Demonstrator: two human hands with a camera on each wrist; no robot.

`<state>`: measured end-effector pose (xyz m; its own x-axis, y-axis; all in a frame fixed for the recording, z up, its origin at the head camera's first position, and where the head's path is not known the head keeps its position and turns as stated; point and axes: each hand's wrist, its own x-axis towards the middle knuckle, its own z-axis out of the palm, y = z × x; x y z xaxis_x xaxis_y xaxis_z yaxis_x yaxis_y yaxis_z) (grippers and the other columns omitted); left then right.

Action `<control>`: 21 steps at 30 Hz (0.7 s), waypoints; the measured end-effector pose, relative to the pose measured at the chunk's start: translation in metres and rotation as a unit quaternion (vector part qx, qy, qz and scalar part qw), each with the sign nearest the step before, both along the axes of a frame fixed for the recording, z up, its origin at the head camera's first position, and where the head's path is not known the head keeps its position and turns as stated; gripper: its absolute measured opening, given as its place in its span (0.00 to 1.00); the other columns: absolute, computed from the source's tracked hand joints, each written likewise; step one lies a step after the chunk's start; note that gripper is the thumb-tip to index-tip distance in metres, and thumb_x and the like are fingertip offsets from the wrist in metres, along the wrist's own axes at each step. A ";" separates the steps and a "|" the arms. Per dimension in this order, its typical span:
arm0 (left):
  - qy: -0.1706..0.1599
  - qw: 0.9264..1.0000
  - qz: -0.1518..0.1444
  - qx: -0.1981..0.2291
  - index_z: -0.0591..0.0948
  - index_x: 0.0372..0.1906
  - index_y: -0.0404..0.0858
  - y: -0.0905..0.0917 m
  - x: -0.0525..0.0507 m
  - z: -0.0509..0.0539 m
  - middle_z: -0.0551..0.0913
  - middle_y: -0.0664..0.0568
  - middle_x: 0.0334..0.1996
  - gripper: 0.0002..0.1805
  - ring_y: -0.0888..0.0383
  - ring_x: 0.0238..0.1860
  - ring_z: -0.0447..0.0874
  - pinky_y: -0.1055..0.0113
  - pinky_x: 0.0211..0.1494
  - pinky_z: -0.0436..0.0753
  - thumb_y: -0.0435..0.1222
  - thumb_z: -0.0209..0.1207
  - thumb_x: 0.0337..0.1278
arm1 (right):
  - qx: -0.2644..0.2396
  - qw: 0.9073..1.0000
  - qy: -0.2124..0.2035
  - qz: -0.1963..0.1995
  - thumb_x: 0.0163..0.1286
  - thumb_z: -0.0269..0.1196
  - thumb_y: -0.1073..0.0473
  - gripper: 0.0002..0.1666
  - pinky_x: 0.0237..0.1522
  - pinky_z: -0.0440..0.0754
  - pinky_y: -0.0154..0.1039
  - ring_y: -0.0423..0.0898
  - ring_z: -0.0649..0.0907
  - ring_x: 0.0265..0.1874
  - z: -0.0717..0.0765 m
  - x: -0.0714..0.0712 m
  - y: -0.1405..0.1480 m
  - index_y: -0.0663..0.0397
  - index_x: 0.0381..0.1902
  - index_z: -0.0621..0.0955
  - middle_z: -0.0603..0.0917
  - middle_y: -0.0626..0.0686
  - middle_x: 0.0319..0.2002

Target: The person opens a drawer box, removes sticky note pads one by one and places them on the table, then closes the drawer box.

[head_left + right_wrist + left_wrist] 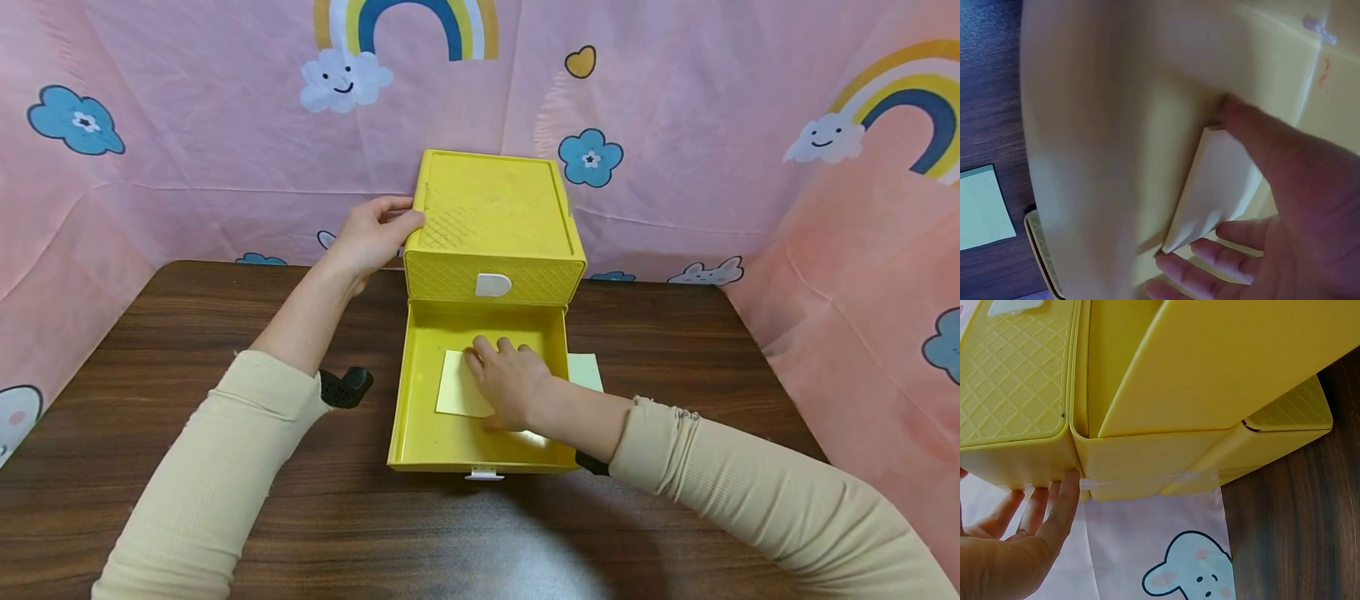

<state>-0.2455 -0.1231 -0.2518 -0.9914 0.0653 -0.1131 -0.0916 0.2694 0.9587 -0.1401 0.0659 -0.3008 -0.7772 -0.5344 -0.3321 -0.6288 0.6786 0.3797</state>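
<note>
A yellow two-level drawer box (495, 200) stands on the table, its lower drawer (427, 446) pulled out. Against the upper left side of the box, my left hand (371, 237) rests with its fingertips; the left wrist view shows these fingers (1066, 500) fairly straight on the side wall. Inside the drawer lies a pale yellow note pad (459, 387), flat on the bottom. My right hand (513, 387) spans this pad (1219, 181), thumb at one edge and fingertips at the opposite one. The hand covers part of the pad in the head view.
A pale green note pad (585, 371) lies on the dark wood table (337, 517), just right of the drawer; the right wrist view also shows this green pad (985, 209). Pink patterned cloth (225, 150) hangs behind the box and at both sides.
</note>
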 end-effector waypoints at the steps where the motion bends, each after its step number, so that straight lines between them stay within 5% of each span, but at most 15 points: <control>1: 0.000 1.000 0.001 0.000 0.65 0.66 0.46 0.000 0.000 0.000 0.71 0.49 0.55 0.28 0.57 0.45 0.76 0.68 0.43 0.83 0.46 0.52 0.62 | 0.001 1.000 0.000 0.001 0.51 0.62 0.29 0.55 0.42 0.79 0.37 0.49 0.74 0.49 0.000 0.000 0.000 0.54 0.67 0.60 0.64 0.53 0.58; 21: 0.002 1.000 -0.003 -0.002 0.65 0.66 0.45 0.000 0.002 0.001 0.70 0.48 0.56 0.28 0.57 0.46 0.76 0.68 0.43 0.83 0.46 0.52 0.62 | 0.031 0.999 0.006 0.038 0.55 0.60 0.33 0.52 0.45 0.77 0.37 0.51 0.72 0.50 0.004 -0.002 0.001 0.56 0.69 0.58 0.66 0.54 0.57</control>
<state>-0.2434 -0.1232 -0.2508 -0.9915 0.0716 -0.1085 -0.0851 0.2739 0.9580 -0.1424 0.0666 -0.2968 -0.7386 -0.5713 -0.3579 -0.6736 0.6033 0.4269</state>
